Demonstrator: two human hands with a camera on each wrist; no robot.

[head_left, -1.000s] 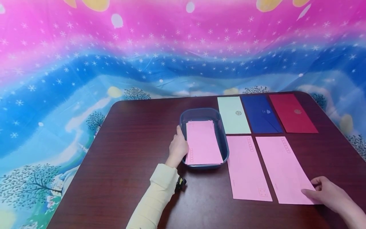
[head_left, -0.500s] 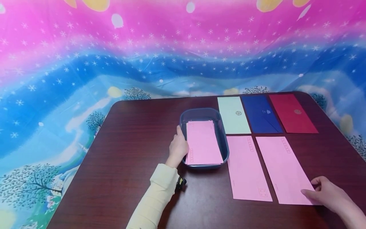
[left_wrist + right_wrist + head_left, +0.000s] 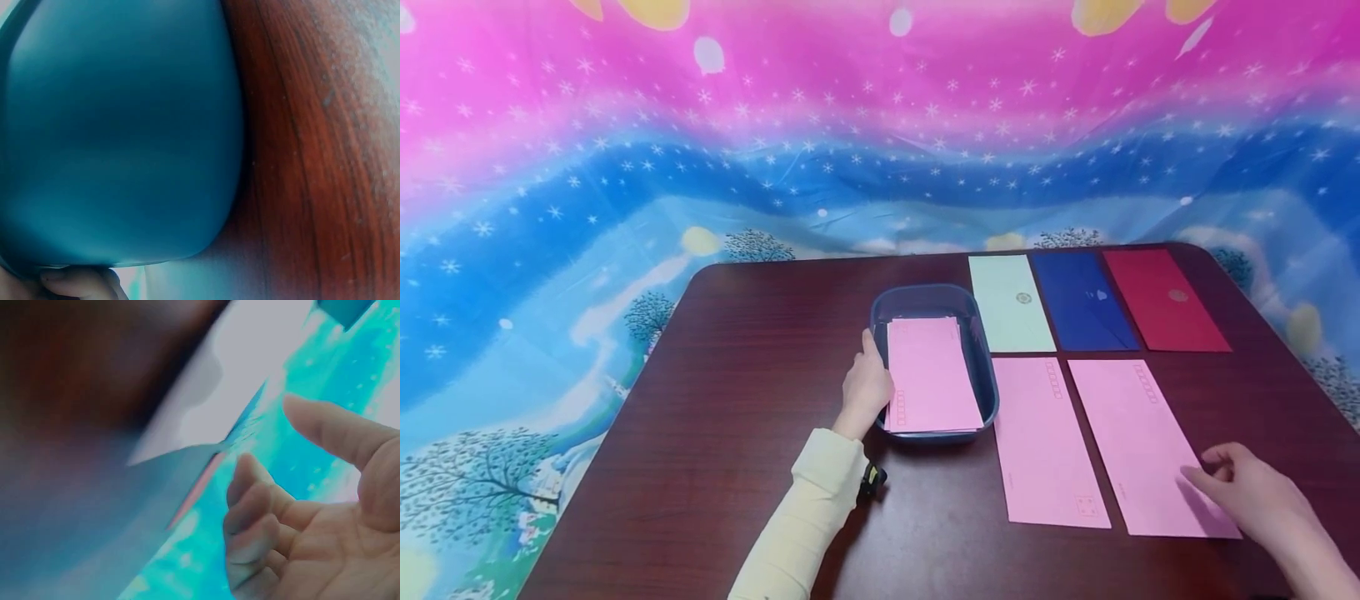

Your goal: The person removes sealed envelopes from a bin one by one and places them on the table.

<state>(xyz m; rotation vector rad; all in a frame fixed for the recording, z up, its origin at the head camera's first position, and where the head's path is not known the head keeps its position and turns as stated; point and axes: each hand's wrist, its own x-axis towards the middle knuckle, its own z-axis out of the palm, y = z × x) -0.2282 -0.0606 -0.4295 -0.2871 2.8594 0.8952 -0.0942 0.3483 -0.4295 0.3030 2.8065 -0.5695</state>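
Observation:
On the table stands a dark blue plastic box (image 3: 991, 383) with a stack of pink envelopes (image 3: 931, 375) in it. My left hand (image 3: 867, 385) grips the box's left side. The left wrist view is filled by the box wall (image 3: 125, 137), with curled fingers (image 3: 81, 284) at its lower edge. To the right of the box lie two pink envelopes, a left one (image 3: 1048, 442) and a right one (image 3: 1138, 442). Just over the right envelope's near right edge hovers my right hand (image 3: 1258, 492), casting a shadow on it. Its fingers are loosely bent, and the right wrist view shows nothing in the palm (image 3: 319, 550).
Behind the pink envelopes lie a pale green envelope (image 3: 1009, 304), a blue envelope (image 3: 1081, 304) and a red envelope (image 3: 1165, 304) in a row. The brown table (image 3: 737, 358) has rounded far corners. A patterned cloth (image 3: 850, 100) hangs behind it.
My right hand has let go of the right pink envelope's near corner and risen slightly, up and to the left. The left hand and the box stay where they were.

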